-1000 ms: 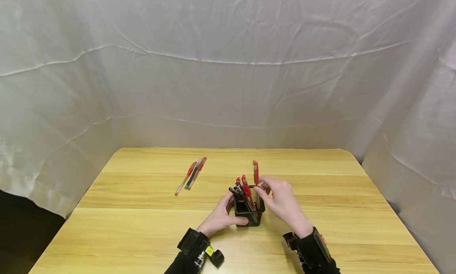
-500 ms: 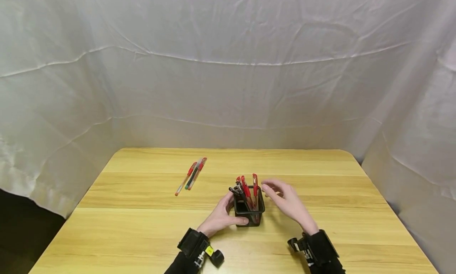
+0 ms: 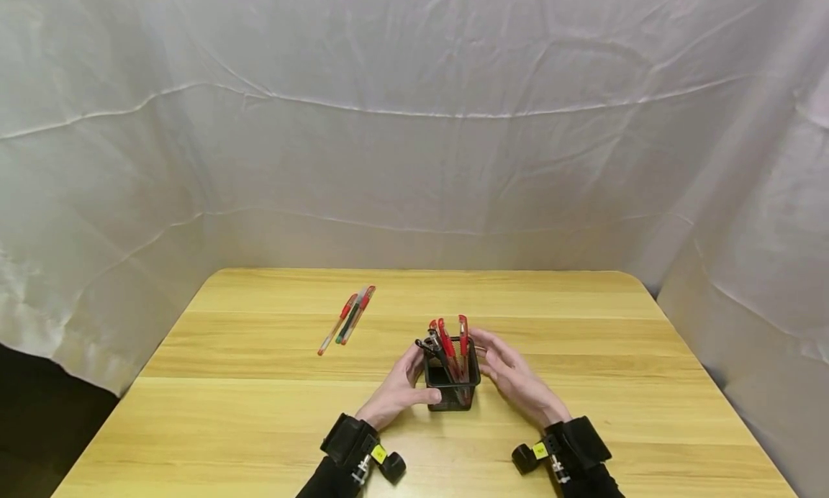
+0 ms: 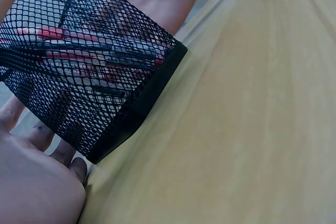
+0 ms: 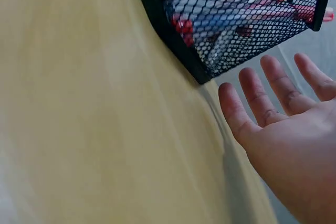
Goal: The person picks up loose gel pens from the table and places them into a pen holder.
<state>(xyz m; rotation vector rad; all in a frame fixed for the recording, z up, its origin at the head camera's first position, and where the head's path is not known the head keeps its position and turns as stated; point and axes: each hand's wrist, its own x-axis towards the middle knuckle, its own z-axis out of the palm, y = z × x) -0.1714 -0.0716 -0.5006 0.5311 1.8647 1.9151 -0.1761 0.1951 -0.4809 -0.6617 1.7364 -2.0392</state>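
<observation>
Gripping the black mesh pen holder, upright on the wooden table, with the left hand, with the thumb across the front of the pen holder near its left corner and the fingers round its left side and back. Grasping nothing with the right hand; holding its fingers loosely straightened and slightly spread along the right side of the pen holder. Showing four right fingertips just beside the mesh in the right wrist view; cannot tell touching from barely apart. Can see black pens in the pen holder, leaning to its left, and red-capped pens beside them, with one nearly upright towards its right side. Can see three loose pens lying side by side, well to the left of the pen holder and farther back. Can see black wrist straps nearer than the pen holder, and a pale creased cloth hanging beyond it
</observation>
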